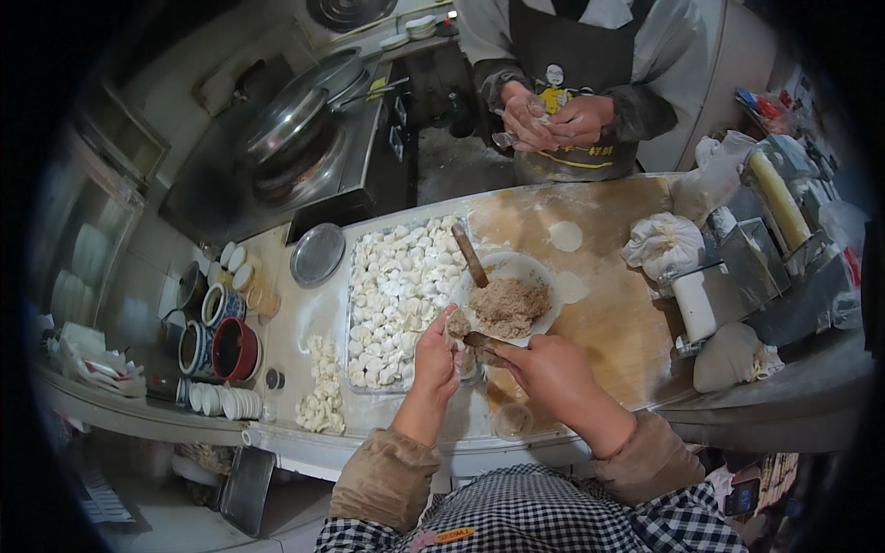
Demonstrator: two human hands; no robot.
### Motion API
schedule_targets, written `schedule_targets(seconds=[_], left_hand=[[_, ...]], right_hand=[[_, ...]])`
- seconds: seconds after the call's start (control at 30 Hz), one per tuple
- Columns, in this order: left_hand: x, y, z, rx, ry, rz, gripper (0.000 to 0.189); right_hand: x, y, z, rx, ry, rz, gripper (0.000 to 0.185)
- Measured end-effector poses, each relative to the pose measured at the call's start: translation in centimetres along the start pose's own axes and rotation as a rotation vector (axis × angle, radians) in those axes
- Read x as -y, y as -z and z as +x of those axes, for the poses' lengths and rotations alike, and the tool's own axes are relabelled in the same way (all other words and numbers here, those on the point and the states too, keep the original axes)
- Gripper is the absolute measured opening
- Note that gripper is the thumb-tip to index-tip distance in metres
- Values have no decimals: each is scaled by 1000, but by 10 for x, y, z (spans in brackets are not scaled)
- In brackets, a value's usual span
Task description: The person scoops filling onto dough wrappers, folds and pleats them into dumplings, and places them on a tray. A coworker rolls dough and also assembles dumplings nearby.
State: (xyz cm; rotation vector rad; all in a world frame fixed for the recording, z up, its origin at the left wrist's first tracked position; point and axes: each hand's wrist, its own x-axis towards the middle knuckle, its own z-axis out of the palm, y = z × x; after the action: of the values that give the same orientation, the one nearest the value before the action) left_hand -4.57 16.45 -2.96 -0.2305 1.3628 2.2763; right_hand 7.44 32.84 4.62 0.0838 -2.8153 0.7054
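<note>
My left hand is cupped beside the filling bowl, holding what looks like a dumpling wrapper, mostly hidden by the fingers. A lump of minced filling sits at its fingers. In my right hand is a flat wooden stick, its tip against that lump. Just beyond is a white bowl of brown minced filling, with a second wooden stick standing tilted in it. On the left, a tray carries rows of floured dumplings. Round wrappers lie on the wooden board.
Across the table, a co-worker's hands work some dough. A dough-rolling machine and a cloth bundle stand right. Left are dough pieces, a metal plate, a red pot and small white cups. A wok stove stands behind.
</note>
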Motion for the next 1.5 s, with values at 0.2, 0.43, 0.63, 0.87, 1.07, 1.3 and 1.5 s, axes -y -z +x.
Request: schedule_targets(seconds=[0.2, 0.43, 0.63, 0.87, 1.07, 1.3, 1.5], left_hand=[[-12, -1, 35, -21, 95, 36, 58], [-1, -10, 15, 144, 110, 75, 39], [0, -24, -1, 130, 134, 45, 36], [-10, -23, -14, 98, 128, 78, 35], [-18, -23, -22, 26, 112, 120, 34], [-23, -17, -28, 84, 101, 75, 47], [-10, -32, -64, 366, 306, -58, 57]], right_hand=[[-20, -19, -6, 57, -134, -118, 35], [-28, -19, -34, -105, -174, 133, 41], [-16, -32, -37, -81, -138, 207, 43], [-6, -34, -40, -84, -157, 207, 49], [3, -34, -39, 87, -184, 165, 52], [12, -30, -48, 104, -188, 300, 49], [-1, -34, -40, -279, -129, 354, 30]])
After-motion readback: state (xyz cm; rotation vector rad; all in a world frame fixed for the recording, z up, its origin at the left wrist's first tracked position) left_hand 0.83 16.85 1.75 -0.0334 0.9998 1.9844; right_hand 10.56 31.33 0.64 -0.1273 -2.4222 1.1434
